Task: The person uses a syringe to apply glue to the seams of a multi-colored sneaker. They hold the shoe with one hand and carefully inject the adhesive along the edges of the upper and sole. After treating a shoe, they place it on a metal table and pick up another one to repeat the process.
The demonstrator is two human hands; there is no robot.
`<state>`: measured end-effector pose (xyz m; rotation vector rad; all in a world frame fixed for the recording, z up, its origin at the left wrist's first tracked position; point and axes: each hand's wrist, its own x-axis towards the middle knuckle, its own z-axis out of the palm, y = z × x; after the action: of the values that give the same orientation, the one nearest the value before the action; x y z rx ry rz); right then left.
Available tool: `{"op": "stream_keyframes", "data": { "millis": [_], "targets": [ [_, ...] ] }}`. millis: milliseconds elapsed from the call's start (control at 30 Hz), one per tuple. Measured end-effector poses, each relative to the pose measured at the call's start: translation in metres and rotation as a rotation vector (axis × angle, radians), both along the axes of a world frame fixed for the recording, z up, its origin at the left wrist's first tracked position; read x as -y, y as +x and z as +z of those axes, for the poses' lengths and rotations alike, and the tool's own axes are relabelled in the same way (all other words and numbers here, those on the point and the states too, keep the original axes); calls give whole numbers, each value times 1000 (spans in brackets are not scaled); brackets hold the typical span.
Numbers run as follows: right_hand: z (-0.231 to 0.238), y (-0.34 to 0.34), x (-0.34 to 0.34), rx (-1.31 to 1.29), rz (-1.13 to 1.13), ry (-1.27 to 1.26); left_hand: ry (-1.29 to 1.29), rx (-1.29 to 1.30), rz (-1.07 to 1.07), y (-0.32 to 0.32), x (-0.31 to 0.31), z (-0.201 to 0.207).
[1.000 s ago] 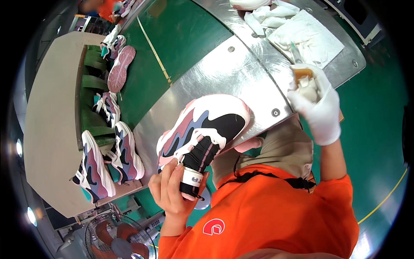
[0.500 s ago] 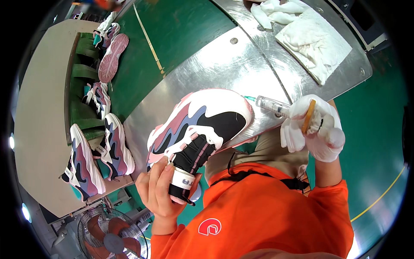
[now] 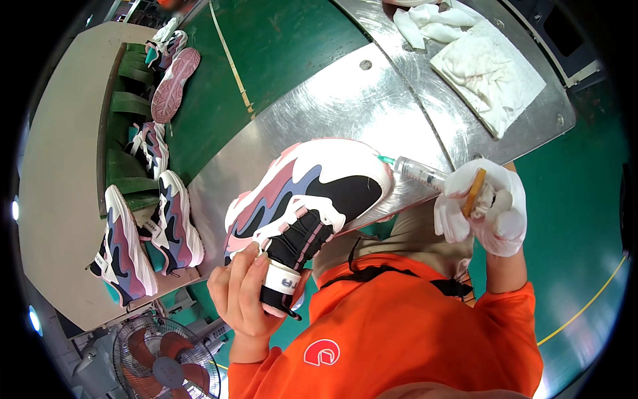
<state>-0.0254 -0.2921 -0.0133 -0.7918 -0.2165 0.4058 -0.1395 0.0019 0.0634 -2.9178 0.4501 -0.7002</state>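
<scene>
A white, pink, blue and black sneaker (image 3: 312, 193) lies tilted on its side over the metal table, its toe toward the right. My bare left hand (image 3: 242, 292) is closed around its heel and collar, next to the white tongue tab. My right hand (image 3: 485, 207), in a white glove, grips a clear syringe (image 3: 417, 173) with a green needle tip. That tip meets the upper edge of the sneaker's toe; whether it touches is too small to tell. A yellow-brown stick (image 3: 474, 191) and a whitish wad also sit in my gloved fingers, partly hidden.
White cloths (image 3: 488, 73) lie on the metal table (image 3: 332, 93) at the far right. A green conveyor (image 3: 279, 40) runs beyond it. On the left, several matching sneakers (image 3: 129, 246) stand around a green rack (image 3: 129, 106). A fan (image 3: 166, 362) is at lower left.
My gloved right hand and the syringe have moved slightly down, bringing the green tip a little lower against the toe. My left hand keeps its hold on the sneaker.
</scene>
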Motion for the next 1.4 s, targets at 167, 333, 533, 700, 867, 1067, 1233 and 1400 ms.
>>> {"op": "stream_keyframes", "data": {
  "millis": [167,333,533,700,867,1067,1233,1400],
  "targets": [
    [-2,-3,-1,54,-11,10,19,42,-28,4,2,0],
    [0,-6,3,75,-33,-101,25,67,-58,6,1,-1],
    [0,-5,1,130,-70,30,2,63,-82,9,-1,1],
    [7,5,-6,109,-189,47,-45,1,-71,8,-4,3],
    [6,16,-14,211,-444,-164,-109,-88,-54,28,-10,18],
    [-19,20,-19,170,-555,-356,-285,-309,8,79,-21,39],
    [-17,23,-28,-53,-528,-498,-504,-1156,-373,173,-48,75],
    [-9,22,-26,-107,-491,-438,-326,-1312,-523,240,16,26]
  ]
}}
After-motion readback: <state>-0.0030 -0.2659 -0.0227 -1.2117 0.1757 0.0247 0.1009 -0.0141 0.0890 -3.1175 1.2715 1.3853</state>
